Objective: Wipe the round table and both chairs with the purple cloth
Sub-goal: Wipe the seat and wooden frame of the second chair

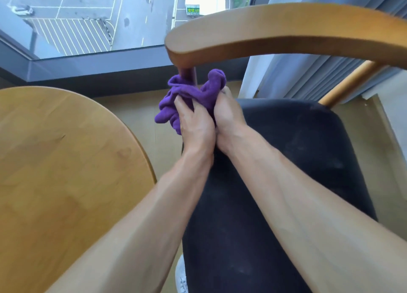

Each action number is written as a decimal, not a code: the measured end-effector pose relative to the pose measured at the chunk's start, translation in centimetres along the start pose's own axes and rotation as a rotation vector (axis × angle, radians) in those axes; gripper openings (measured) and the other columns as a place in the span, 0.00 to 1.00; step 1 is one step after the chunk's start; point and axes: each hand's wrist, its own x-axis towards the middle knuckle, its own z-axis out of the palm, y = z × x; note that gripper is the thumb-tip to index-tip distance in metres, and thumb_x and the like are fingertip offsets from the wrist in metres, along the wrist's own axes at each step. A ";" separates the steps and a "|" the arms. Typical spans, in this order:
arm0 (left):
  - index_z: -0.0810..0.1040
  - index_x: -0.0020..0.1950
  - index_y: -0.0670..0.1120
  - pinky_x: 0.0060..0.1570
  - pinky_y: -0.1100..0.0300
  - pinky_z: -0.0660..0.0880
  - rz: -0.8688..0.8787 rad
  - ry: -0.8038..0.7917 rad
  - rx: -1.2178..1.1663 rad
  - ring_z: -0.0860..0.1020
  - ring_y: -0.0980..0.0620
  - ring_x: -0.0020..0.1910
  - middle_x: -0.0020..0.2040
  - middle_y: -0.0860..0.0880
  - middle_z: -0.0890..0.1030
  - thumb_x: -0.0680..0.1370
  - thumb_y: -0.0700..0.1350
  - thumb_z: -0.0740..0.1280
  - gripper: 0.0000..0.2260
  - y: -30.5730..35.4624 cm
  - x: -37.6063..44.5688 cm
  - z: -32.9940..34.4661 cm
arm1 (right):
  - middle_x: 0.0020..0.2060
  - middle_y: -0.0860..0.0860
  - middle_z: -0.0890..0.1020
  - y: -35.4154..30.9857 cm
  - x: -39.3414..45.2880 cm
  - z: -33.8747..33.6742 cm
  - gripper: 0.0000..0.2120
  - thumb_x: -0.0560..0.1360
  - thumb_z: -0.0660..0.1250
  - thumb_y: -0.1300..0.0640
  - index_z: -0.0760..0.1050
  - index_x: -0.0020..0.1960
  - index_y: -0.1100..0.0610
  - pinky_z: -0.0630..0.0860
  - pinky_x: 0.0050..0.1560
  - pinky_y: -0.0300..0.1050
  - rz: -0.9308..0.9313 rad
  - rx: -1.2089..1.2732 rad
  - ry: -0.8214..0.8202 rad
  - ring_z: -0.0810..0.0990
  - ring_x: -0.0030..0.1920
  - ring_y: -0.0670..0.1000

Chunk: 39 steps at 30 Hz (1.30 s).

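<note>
The purple cloth [193,94] is bunched around the wooden post under the end of the chair's curved wooden armrest [275,35]. My left hand [196,123] grips the cloth from the left side of the post. My right hand [229,116] grips it from the right, and the two hands touch each other. The chair's black padded seat [297,151] lies below my forearms. The round wooden table [61,160] fills the left side, apart from both hands.
A large window [88,17] with a dark sill runs along the back, looking down on a car park. Grey curtains [308,77] hang at the right behind the chair. A second wooden chair post [350,83] slants at the right. A shoe tip [180,275] shows at the bottom.
</note>
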 end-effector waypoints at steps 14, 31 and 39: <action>0.70 0.67 0.55 0.27 0.53 0.79 -0.001 -0.828 0.568 0.79 0.42 0.34 0.50 0.43 0.80 0.72 0.38 0.66 0.25 -0.3 -5.8 13.8 | 0.61 0.59 0.81 -5.1 -4.7 -18.2 0.20 0.81 0.58 0.50 0.72 0.69 0.56 0.74 0.59 0.70 -0.120 0.445 0.483 0.81 0.60 0.64; 0.73 0.54 0.47 0.50 0.62 0.76 0.143 -0.537 -0.052 0.80 0.55 0.44 0.46 0.50 0.81 0.75 0.32 0.59 0.13 0.0 -6.2 23.1 | 0.66 0.59 0.77 -14.4 0.3 -24.5 0.18 0.83 0.55 0.56 0.68 0.72 0.54 0.73 0.65 0.56 -0.447 0.783 0.574 0.78 0.62 0.58; 0.69 0.73 0.47 0.61 0.56 0.68 0.288 -0.673 0.508 0.74 0.43 0.66 0.66 0.43 0.78 0.86 0.47 0.50 0.18 -5.1 -4.1 23.9 | 0.74 0.57 0.67 -11.4 4.8 -22.7 0.22 0.85 0.49 0.56 0.60 0.77 0.60 0.66 0.67 0.39 -0.280 -0.061 0.598 0.69 0.72 0.56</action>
